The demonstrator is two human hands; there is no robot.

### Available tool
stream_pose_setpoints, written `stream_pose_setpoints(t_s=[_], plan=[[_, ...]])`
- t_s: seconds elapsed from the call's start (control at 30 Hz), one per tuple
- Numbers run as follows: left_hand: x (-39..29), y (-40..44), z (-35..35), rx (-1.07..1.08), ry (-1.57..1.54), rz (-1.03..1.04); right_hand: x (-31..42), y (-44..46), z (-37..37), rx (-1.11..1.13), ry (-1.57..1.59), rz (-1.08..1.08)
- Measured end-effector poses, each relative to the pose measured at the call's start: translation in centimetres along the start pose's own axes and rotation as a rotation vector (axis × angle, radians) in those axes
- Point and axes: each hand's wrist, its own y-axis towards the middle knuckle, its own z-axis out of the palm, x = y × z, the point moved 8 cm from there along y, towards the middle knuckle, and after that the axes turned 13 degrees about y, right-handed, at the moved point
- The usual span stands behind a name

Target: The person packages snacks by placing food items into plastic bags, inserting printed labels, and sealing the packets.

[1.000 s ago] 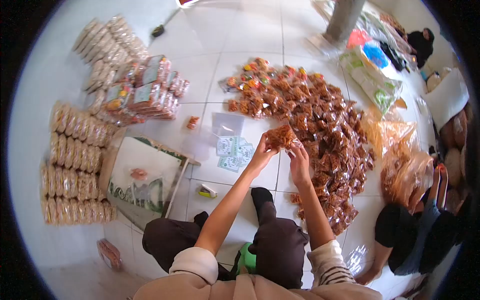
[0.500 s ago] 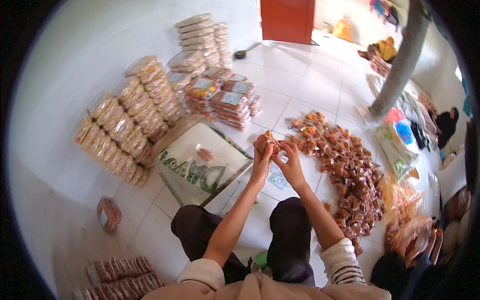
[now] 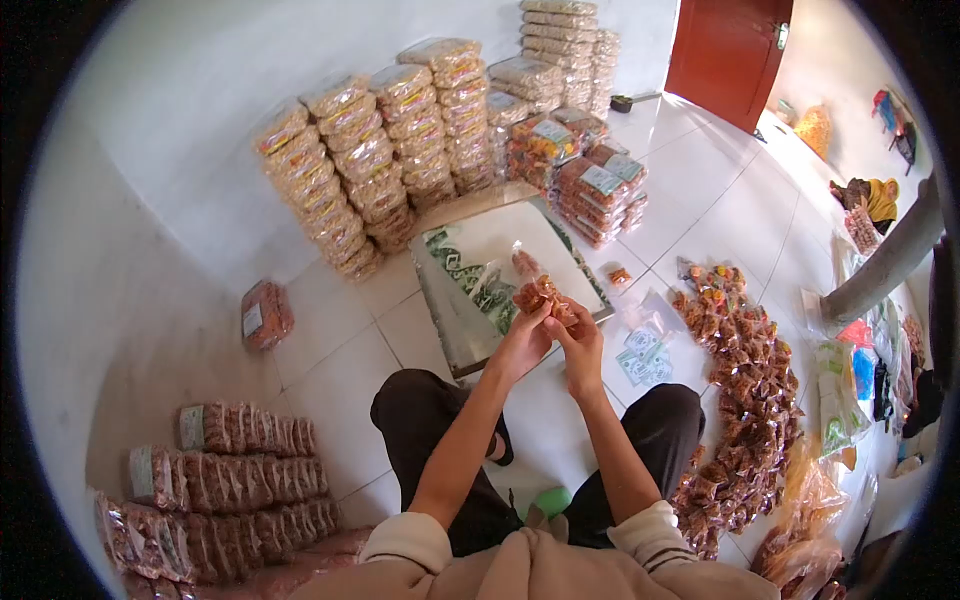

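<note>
Both my hands hold one small clear packet of brown snack (image 3: 541, 297) in front of me, over the near right edge of a low board (image 3: 500, 262). My left hand (image 3: 522, 345) has its fingers closed on the packet's left side. Thumb and fingers of my right hand (image 3: 580, 345) pinch its right side. A small reddish packet (image 3: 526, 262) lies on the board just beyond. Right of my hands, pale green printed labels (image 3: 645, 357) rest on the tiles near a clear plastic sheet (image 3: 655, 315) and a single small packet (image 3: 619, 275).
A long heap of small brown packets (image 3: 745, 400) curves along the right. Stacked bags (image 3: 385, 150) line the wall, with larger labelled packs (image 3: 600, 180) beside them. More packs (image 3: 240, 490) lie at lower left. A pillar (image 3: 885, 255) and a red door (image 3: 725, 60) stand farther off.
The view has swung left, bringing the wall stacks and lower-left packs further in. My hands have come closer together around the packet, now over the board's edge.
</note>
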Motion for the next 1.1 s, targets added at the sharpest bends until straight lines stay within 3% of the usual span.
stream_pose_setpoints(t_s=[0.03, 0.13, 0.23, 0.37, 0.43, 0.57, 0.77, 0.87, 0.93, 1.03, 1.1], plan=[[-0.1, -0.3, -0.3, -0.015, -0.003, -0.006, -0.5, -0.1, -0.2, -0.004, 0.002, 0.016], [-1.5, -0.7, -0.7, -0.09, 0.023, 0.075, 2.0, -0.6, -0.4, 0.024, -0.489, -0.37], [-1.8, -0.2, 1.0, -0.123, -0.001, 0.164, 2.0, -0.7, -1.1, 0.013, -0.52, -0.382], [0.0, 0.8, 0.5, -0.081, 0.063, 0.097, 2.0, -0.8, -2.3, -0.025, -0.403, -0.34], [1.6, 1.2, 0.8, 0.025, -0.049, -0.013, 1.5, -0.8, -2.9, -0.059, -0.161, -0.134], [3.1, 1.3, 1.1, 0.081, -0.039, -0.027, 2.2, -0.5, -2.7, 0.007, -0.013, -0.138], [3.7, 1.0, 1.7, 0.184, -0.064, -0.156, 2.2, -0.2, -3.1, 0.08, -0.181, -0.283], [2.2, 1.0, 1.6, 0.078, -0.146, -0.046, 3.1, -0.6, -2.4, 0.031, -0.259, -0.34], [0.4, 0.9, -0.3, -0.248, 0.094, 0.126, 3.1, -0.8, -2.1, 0.043, -0.359, -0.366], [-2.1, 0.5, 0.9, -0.348, 0.196, 0.305, 2.7, -1.0, -1.5, 0.076, -0.468, -0.404], [-1.6, 0.6, 0.3, -0.316, 0.162, 0.286, 2.5, -1.4, -0.9, 0.098, -0.477, -0.411]])
